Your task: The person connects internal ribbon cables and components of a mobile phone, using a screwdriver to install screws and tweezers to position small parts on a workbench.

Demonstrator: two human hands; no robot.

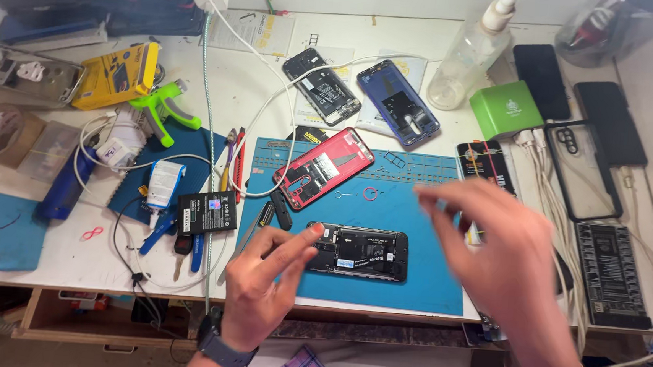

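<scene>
Broadly, a white workbench (398, 35) fills the frame, crowded with phone parts; a blue work mat (419, 282) lies across its lower middle; on the mat, low and just left of centre, lies an opened black phone (360, 252), long side across, back cover off, showing dark shielding, a small white label and a pale blue tab near its lower edge.

Next in size, the right hand (508, 265) hovers at the lower right of the frame, blurred, above the mat's right part and clear of the black phone; its fingers are loosely spread, and whether they pinch anything cannot be told; the left hand (266, 279) sits at lower centre-left, a dark wristwatch (219, 346) on its wrist, fingers fairly open and holding nothing, the forefinger stretched so that its tip touches the black phone's left end.

Smaller things follow; a red phone frame (324, 168) lies tilted at the mat's upper left; a blue phone frame (398, 103) and a dark opened phone (322, 86) lie side by side above the mat; a clear pump bottle (469, 59) stands at upper right beside a green box (506, 108); a yellow box (116, 75) sits at upper left; a black battery (208, 212) rests left of the mat; a tiny pink ring (370, 193) lies on the mat above the black phone.
</scene>
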